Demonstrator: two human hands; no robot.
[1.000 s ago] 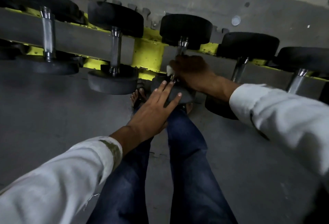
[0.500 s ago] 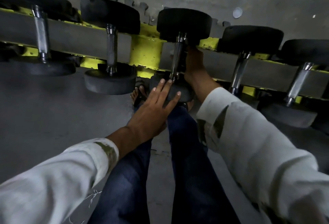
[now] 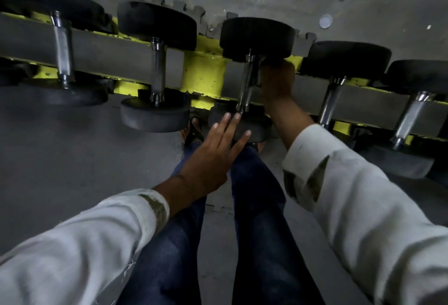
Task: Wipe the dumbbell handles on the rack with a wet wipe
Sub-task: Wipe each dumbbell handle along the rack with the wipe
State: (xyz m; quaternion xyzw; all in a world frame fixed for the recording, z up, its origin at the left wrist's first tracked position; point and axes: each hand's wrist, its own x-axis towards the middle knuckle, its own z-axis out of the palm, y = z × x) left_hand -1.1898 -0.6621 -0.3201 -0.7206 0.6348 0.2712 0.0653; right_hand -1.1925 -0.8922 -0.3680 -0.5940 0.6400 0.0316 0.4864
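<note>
On my screen the middle dumbbell's steel handle (image 3: 246,84) lies across the grey-and-yellow rack (image 3: 206,74), third in the row from the left. The right hand (image 3: 277,81) reaches in just beside the handle's far end, under the far weight (image 3: 257,38). Its fingers are hidden, so I cannot tell what they hold. The left hand (image 3: 213,156) rests flat, fingers straight, on the near weight (image 3: 257,127), above blue-jeaned legs (image 3: 254,195).

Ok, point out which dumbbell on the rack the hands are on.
The third dumbbell from the left: the left hand lies flat on its near head, the right hand is beside its handle. The other four go untouched.
</note>
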